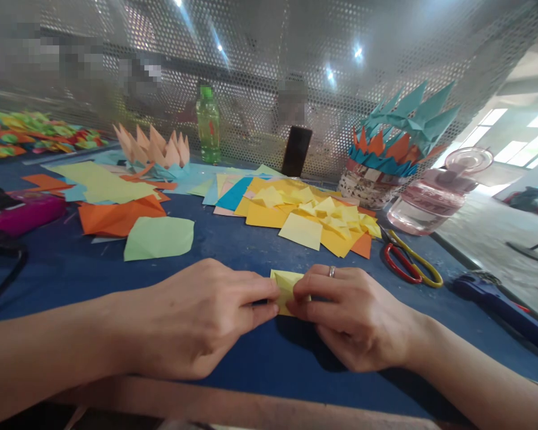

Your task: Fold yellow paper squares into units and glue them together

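A small folded piece of pale yellow paper (287, 286) lies on the blue table near its front edge, creases showing at its top. The fingertips of my left hand (206, 316) close on its left side. From the right, the bent fingers of my right hand (358, 316), with a ring on one, pinch its other side and cover part of it. Just beyond my hands are a loose pale yellow sheet (301, 230) and a pile of folded yellow paper pieces (327, 209) on darker yellow sheets.
Scissors (412, 260) and a blue-handled tool (506, 307) lie at the right, near a pink-tinted bottle (430, 200). Behind are a paper-topped container (372, 179), a phone-like black slab (297, 150), a green bottle (208, 125) and a peach paper flower (155, 149). A magenta object (27, 212) is left.
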The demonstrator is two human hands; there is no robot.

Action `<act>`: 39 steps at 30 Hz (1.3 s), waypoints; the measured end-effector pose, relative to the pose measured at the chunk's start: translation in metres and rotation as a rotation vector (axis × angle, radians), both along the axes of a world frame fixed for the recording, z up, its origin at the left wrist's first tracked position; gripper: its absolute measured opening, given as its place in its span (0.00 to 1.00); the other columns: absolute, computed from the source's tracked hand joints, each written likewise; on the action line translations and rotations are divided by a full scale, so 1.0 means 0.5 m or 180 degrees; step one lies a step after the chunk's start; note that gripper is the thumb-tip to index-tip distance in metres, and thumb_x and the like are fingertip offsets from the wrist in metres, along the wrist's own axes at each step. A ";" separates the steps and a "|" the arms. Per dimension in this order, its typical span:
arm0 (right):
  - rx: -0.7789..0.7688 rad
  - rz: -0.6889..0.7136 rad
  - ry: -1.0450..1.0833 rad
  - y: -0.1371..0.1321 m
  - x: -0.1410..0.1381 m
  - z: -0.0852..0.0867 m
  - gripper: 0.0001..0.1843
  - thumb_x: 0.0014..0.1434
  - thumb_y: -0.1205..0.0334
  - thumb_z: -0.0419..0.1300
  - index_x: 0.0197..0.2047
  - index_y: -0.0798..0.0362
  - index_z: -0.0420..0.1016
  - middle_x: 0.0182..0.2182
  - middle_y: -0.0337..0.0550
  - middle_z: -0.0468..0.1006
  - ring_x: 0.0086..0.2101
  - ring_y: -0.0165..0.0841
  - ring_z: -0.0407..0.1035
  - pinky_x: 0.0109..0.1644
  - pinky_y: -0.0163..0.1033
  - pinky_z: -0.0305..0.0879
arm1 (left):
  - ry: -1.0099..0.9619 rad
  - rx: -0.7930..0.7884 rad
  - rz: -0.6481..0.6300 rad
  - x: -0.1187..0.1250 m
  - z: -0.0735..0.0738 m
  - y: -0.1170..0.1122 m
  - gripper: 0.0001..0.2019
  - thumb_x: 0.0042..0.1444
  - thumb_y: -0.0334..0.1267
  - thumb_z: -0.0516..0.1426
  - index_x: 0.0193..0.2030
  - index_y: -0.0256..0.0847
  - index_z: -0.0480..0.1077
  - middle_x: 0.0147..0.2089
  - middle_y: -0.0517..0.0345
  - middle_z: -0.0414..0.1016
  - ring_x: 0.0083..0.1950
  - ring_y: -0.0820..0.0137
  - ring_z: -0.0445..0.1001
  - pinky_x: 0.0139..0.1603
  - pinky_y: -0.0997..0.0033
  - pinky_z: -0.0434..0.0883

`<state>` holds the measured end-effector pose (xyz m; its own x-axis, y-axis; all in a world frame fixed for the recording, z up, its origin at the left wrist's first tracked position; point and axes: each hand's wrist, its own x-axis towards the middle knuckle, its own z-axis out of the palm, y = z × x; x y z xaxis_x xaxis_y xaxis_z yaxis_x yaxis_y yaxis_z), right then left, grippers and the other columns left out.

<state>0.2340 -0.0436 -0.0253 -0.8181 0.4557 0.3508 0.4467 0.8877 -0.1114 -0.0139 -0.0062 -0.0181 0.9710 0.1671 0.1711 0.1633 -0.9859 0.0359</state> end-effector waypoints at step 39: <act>-0.1006 -0.0667 0.0841 0.007 -0.009 -0.009 0.08 0.57 0.75 0.59 0.37 0.53 0.73 0.32 0.40 0.77 0.34 0.30 0.69 0.39 0.34 0.66 | -0.0589 0.0149 -0.0207 -0.002 0.003 0.006 0.18 0.56 0.24 0.48 0.50 0.33 0.72 0.50 0.46 0.78 0.45 0.62 0.79 0.39 0.69 0.76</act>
